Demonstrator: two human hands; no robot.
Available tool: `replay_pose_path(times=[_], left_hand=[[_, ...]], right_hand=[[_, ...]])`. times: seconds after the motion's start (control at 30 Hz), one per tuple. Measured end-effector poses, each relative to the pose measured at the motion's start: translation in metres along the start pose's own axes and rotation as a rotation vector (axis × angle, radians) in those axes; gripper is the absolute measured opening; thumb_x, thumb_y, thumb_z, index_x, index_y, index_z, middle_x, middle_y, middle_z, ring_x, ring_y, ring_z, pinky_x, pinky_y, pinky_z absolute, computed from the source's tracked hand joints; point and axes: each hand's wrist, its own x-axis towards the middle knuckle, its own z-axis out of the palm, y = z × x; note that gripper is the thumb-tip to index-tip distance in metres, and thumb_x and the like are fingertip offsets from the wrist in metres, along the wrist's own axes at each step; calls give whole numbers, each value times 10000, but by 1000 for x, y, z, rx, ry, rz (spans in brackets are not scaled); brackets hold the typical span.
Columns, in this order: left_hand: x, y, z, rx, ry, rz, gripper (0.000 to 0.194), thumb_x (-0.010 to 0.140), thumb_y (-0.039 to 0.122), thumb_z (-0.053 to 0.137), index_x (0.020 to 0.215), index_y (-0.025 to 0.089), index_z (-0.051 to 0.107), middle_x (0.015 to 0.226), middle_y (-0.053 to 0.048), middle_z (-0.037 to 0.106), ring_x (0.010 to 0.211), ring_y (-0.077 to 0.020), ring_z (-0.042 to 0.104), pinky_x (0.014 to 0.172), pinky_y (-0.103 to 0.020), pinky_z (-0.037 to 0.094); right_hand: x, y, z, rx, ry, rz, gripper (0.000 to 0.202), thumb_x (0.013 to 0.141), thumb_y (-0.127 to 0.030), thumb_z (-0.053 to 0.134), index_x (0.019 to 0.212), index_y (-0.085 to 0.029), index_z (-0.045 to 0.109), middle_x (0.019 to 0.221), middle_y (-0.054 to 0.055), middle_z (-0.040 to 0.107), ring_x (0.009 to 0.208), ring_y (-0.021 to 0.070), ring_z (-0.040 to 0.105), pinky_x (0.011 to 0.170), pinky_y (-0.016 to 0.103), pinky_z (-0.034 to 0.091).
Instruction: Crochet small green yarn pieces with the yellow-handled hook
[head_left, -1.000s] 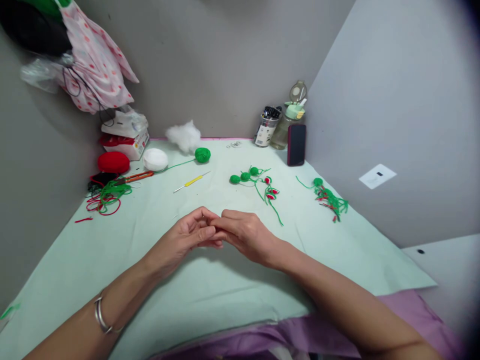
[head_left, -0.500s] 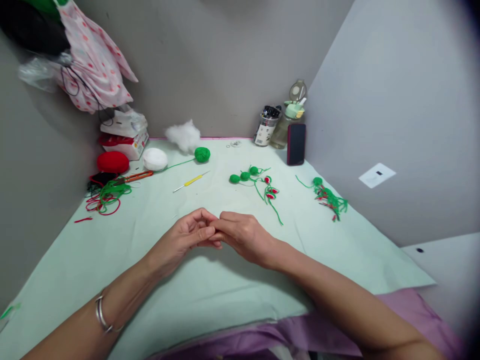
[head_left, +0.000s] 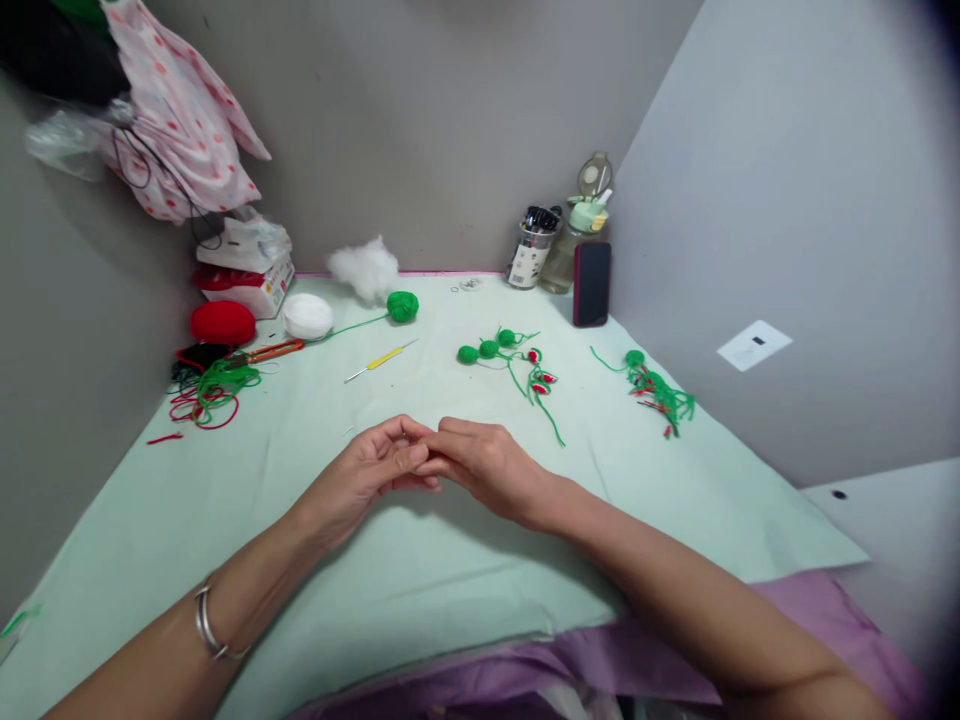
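- left hand [head_left: 379, 465]: fingers curled, fingertips meeting those of the right hand [head_left: 484, 465] above the near middle of the surface. a metal bangle [head_left: 206, 622] sits on the left forearm.
- right hand: fingers bent and angled toward the left hand. the fingers hide the contact point; whether either hand grips an item cannot be told.
- crochet hook [head_left: 384, 358]: yellow grip, lying diagonally on the surface beyond the left hand.
- green crocheted balls [head_left: 489, 349]: 3 units, beyond the right hand, beside small red, white and green pieces [head_left: 540, 389] with loose yarn tails.
- surface: pale green cover [head_left: 337, 620], creased, with purple cloth [head_left: 810, 620] along the near edge.
- right side of surface: bundle of green and red yarn pieces [head_left: 656, 390].
- left side of surface: red yarn ball [head_left: 223, 323], white yarn ball [head_left: 308, 316], orange-handled tool [head_left: 277, 351] and tangled yarn [head_left: 225, 385].
- rear of surface: white stuffing [head_left: 365, 268] near a green yarn ball [head_left: 403, 307]; pen cup [head_left: 529, 260], bottle [head_left: 566, 260] with raised lid, and upright phone [head_left: 592, 285].
- room: gray walls [head_left: 420, 130] meet at a corner behind the bottle. a white wall plate [head_left: 754, 345] is at right; pink dotted fabric [head_left: 176, 120] hangs at upper left above a box [head_left: 262, 290].
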Motion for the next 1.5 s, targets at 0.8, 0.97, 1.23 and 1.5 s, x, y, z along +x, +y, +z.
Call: replay_pose_path(times=[0.8,0.97,1.23,1.5], left_hand=[[0,0,0,-95,15,-41,331,814,423,913,935,149,772,809,-25,753,728,-122,684,738,-238,616],[1,-3,-2,-92,29,-47,325,820,408,912,954,145,777,843,-51,792,748,-137,710,756,-251,615],[4,-4,-4,-83,87,-29,309,834,369,901,1012,141,791,921,-72,825,779,-151,747,793,-261,615],[3,-5,-2,-71,197,15,329,793,351,927,985,155,745,879,-49,818,754,-142,748,795,-264,603]], right_hand=[[1,-1,-2,-36,31,-26,335,1106,-357,498,1069,-143,754,760,-3,554,632,111,504,604,210,443],[-3,3,1,-91,2,-44,289,1110,-311,493,1090,-149,731,778,-5,536,649,118,481,605,217,436],[-1,8,4,125,77,133,231,1067,-349,595,1031,-193,762,774,-7,568,682,124,534,665,227,459],[3,6,7,363,210,304,243,963,-427,734,1034,-197,768,885,47,744,776,157,674,749,291,556]])
